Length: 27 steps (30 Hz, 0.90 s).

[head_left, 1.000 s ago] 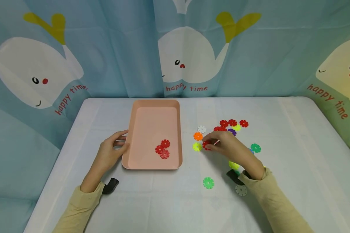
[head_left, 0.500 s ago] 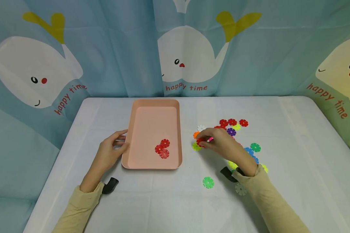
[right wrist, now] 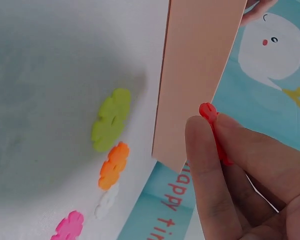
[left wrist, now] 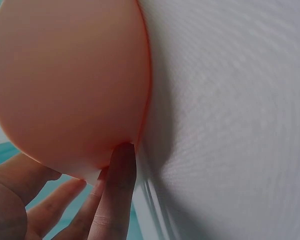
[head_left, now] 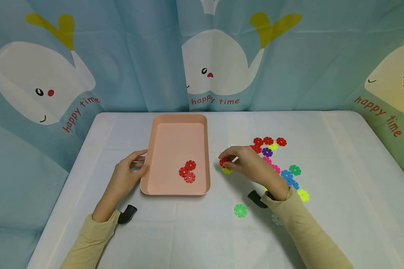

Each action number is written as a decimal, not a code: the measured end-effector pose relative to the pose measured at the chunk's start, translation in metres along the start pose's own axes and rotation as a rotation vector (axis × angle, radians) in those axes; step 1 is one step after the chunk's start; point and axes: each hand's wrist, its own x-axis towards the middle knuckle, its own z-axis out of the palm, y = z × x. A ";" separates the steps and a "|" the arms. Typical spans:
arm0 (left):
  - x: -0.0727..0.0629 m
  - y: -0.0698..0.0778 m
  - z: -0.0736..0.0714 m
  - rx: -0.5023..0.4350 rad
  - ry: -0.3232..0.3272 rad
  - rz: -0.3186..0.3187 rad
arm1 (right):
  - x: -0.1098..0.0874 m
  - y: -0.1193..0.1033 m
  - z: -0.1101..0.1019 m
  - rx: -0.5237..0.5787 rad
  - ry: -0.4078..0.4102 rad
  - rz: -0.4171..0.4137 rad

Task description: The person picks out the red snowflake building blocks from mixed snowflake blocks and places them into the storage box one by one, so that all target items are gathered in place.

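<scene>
My right hand (head_left: 247, 162) pinches a red snowflake disc (head_left: 223, 162) between thumb and fingertips, just right of the tray. In the right wrist view the red disc (right wrist: 218, 132) is seen nearly edge-on. Against the left side of the shallow pink tray (head_left: 205, 149), my left hand (head_left: 128, 173) rests its fingertips and thumb. The left wrist view has those fingers (left wrist: 121, 185) touching the tray's outer wall (left wrist: 75, 80). Three red discs (head_left: 187, 172) lie close together inside the tray. Below the right hand, a yellow-green disc (head_left: 227, 170) is partly covered.
More red discs (head_left: 268, 141), a purple disc (head_left: 267, 152), blue discs (head_left: 287, 175) and a yellow disc (head_left: 303, 195) lie on the right. A green disc (head_left: 240, 210) lies nearer. An orange disc (right wrist: 114, 165) appears in the right wrist view. A curtain (head_left: 128, 74) hangs behind the white table (head_left: 195, 235).
My right hand has moved left toward the tray with the pinched red disc, uncovering pink and blue discs behind it. The left hand and the tray have stayed put.
</scene>
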 end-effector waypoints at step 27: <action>0.000 -0.001 0.000 -0.014 0.004 0.016 | 0.018 -0.015 0.013 0.012 -0.004 -0.041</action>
